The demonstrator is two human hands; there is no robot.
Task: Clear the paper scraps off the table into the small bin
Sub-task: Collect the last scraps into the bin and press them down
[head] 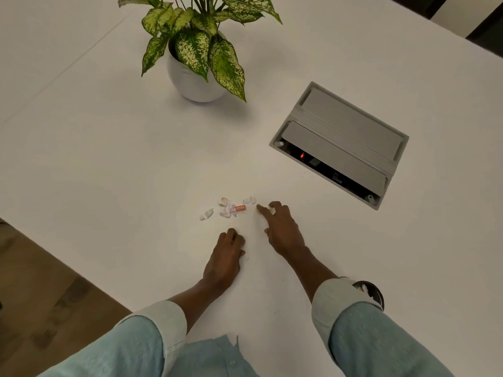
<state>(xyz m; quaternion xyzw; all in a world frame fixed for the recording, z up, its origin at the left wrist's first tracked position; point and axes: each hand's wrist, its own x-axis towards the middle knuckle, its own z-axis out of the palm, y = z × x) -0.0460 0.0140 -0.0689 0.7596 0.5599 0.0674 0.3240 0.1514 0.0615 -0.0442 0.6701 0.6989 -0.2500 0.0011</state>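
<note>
Several small paper scraps (pixel 228 209) lie in a loose cluster on the white table (pixel 109 164), one of them a red-orange piece (pixel 240 207). My right hand (pixel 281 229) reaches toward the cluster's right side, fingers spread, index fingertip on the table beside the rightmost scraps (pixel 250 200). Just below the cluster, my left hand (pixel 226 257) rests on the table with its fingers curled under; whether it holds anything is hidden. A small dark round bin (pixel 371 292) with white scraps inside shows behind my right forearm, mostly covered by the sleeve.
A potted plant (pixel 196 58) in a white pot stands at the back. A grey power-socket box (pixel 340 145) with an open lid is set into the table at the right. The table's left edge runs diagonally above a wooden floor (pixel 40 295).
</note>
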